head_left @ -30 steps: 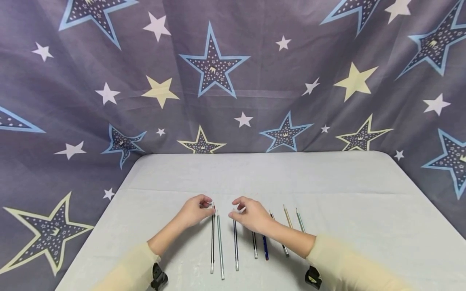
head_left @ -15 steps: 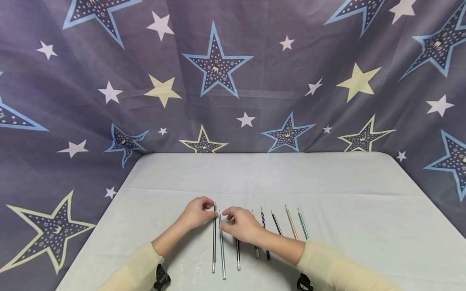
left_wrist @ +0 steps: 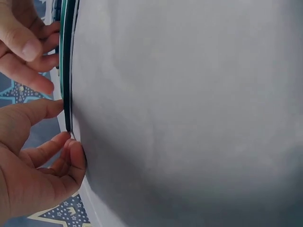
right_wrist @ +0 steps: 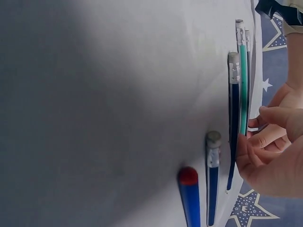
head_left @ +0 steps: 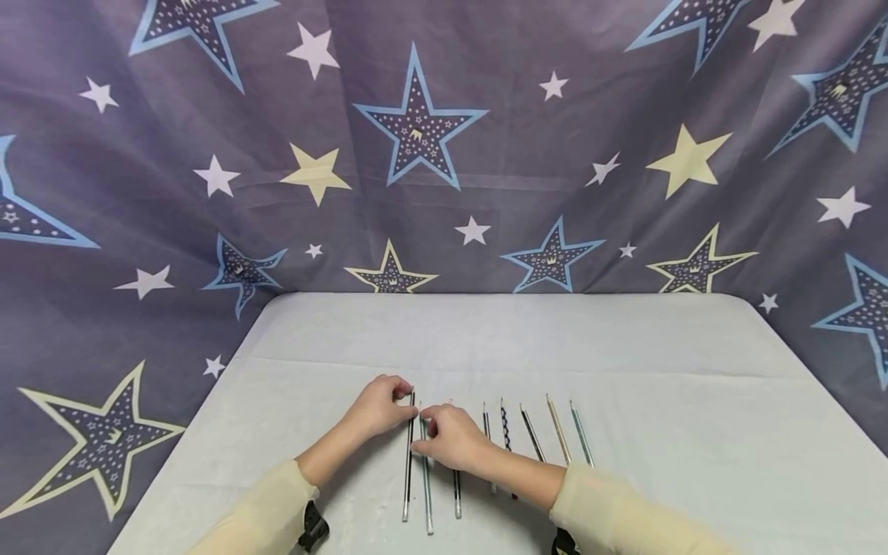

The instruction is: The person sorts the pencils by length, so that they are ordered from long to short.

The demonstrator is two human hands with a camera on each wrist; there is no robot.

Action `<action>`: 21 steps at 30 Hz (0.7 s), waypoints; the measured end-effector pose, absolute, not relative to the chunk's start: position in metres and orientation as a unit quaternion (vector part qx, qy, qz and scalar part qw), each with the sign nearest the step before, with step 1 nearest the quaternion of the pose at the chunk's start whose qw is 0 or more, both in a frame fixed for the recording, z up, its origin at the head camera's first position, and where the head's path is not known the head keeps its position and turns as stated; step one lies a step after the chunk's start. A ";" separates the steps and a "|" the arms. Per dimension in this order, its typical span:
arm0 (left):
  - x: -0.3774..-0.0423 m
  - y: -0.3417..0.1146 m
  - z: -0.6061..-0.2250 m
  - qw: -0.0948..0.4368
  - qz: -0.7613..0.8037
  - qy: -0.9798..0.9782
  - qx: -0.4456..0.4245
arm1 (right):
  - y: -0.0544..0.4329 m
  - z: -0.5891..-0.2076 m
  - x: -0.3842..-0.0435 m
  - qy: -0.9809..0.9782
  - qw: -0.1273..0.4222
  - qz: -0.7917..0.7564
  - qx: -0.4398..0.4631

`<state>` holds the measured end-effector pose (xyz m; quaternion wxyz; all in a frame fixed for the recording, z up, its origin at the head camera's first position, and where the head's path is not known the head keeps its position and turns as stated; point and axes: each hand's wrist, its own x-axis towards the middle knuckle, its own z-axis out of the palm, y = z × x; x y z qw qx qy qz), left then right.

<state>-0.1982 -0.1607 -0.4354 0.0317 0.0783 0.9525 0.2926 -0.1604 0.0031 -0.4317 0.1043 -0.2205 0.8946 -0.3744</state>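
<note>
In the head view my left hand (head_left: 381, 405) bends over the upper end of the leftmost black pencil (head_left: 408, 486). Its thumb and fingers meet that end in the left wrist view, where the pencil (left_wrist: 67, 116) shows edge-on. My right hand (head_left: 454, 438) reaches over the upper part of the teal pencil (head_left: 426, 501); the right wrist view shows its thumb and fingers spread apart beside this pencil (right_wrist: 243, 85). Just right of it lies a dark pencil with a silver eraser end (head_left: 457, 493), its middle hidden by the right hand.
Farther right lie another dark pencil (head_left: 487, 422), a blue patterned one (head_left: 505, 424), a black one (head_left: 530, 432), a gold one (head_left: 557, 428) and a second teal one (head_left: 581, 432). A star-patterned cloth (head_left: 513, 154) hangs behind the white table (head_left: 624, 331).
My right hand has moved left, from the dark pencil to the teal one, uncovering the pencils at right. My left hand stays at the black pencil's upper end. The head view has shifted slightly.
</note>
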 end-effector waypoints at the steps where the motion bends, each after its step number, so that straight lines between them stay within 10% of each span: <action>1: -0.198 -0.160 -0.435 0.034 0.293 0.952 0.078 | 0.003 -0.432 -0.161 0.896 0.104 -0.371 -0.221; 21: -0.199 -0.163 -0.435 0.054 0.327 0.941 0.074 | -0.009 -0.431 -0.155 0.921 0.110 -0.307 -0.215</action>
